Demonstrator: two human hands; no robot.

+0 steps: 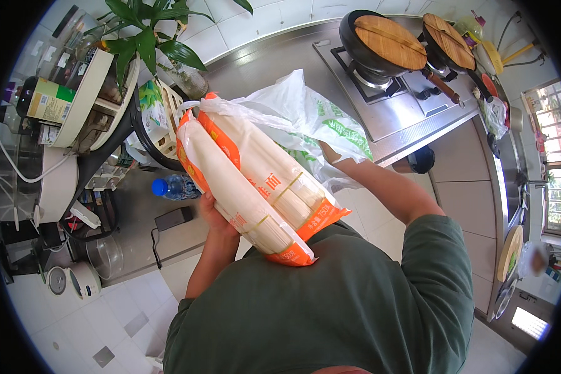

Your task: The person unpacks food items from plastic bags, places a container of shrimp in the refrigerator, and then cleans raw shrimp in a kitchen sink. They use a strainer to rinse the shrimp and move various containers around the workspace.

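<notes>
Two long packs of dried noodles, a front pack (243,205) and a rear pack (271,168), lean side by side against my chest in clear film with orange ends. My left hand (215,217) grips the front pack from its left side, thumb showing on the film. A thin white plastic bag (304,107) with green print lies behind the packs, its twisted handle draped over their upper ends. My right hand (329,152) reaches into or behind the bag; its fingers are hidden by the plastic and the noodles.
A gas stove (392,98) holds a wok with a wooden lid (388,42) and a second lidded pan (449,42). To the left are a blue-capped bottle (173,187), a black power adapter (174,218), a jar-filled shelf (86,100) and a leafy plant (145,46).
</notes>
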